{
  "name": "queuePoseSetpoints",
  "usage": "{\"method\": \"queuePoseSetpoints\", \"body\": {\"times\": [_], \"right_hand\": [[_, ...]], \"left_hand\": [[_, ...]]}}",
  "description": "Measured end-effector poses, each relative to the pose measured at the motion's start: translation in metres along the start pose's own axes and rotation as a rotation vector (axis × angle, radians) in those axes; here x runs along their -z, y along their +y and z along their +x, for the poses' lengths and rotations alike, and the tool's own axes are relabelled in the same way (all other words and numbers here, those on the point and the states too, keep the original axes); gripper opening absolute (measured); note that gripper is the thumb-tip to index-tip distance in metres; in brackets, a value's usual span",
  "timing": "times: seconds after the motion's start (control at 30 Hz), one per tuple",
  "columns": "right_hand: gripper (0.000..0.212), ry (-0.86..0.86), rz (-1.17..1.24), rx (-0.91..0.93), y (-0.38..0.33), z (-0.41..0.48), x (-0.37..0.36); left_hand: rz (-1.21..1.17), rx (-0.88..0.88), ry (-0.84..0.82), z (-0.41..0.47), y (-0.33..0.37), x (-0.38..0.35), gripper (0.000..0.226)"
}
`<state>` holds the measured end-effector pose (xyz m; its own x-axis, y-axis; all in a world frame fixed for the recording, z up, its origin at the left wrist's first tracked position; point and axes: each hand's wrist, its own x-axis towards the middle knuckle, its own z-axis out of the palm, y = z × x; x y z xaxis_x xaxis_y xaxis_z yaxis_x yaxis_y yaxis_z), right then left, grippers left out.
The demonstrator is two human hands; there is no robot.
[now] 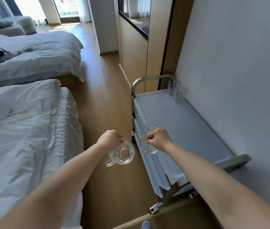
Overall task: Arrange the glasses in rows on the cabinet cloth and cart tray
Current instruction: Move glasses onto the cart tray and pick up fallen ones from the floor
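My left hand (109,139) grips the rim of a clear glass mug (122,154) with a handle, held over the wooden floor just left of the cart. My right hand (159,139) grips a second clear glass (147,139) above the left edge of the cart's grey top tray (180,123). A small group of clear glasses (177,90) stands at the tray's far right corner, close to the wall. No cabinet cloth is in view.
The metal cart's handle (147,79) rises at its far end, with lower shelves (149,161) below the tray. A white wall runs along the right. Two white beds (28,129) fill the left. A wooden floor aisle (104,100) runs between beds and cart.
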<state>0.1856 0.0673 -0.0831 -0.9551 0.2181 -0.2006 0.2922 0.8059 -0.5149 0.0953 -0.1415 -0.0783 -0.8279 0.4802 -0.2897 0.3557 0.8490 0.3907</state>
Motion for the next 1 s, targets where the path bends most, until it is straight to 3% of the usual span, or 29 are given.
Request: {"method": "queuePoseSetpoints", "body": {"times": [0.17, 0.33, 0.7, 1.0], "right_hand": [[0.018, 0.11, 0.024, -0.096, 0.025, 0.066, 0.02], [0.012, 0.117, 0.104, -0.153, 0.047, 0.119, 0.035], [0.014, 0.356, 0.165, -0.64, 0.103, 0.225, 0.061], [0.022, 0.403, 0.165, -0.705, 0.129, 0.241, 0.034]], "left_hand": [[0.02, -0.066, -0.005, 0.081, 0.024, 0.018, 0.02], [0.147, -0.183, -0.095, 0.179, 0.045, 0.029, 0.022], [0.263, -0.61, -0.356, 0.397, 0.106, 0.029, 0.023], [0.542, -0.8, -0.49, 0.467, 0.154, 0.004, 0.024]]}}
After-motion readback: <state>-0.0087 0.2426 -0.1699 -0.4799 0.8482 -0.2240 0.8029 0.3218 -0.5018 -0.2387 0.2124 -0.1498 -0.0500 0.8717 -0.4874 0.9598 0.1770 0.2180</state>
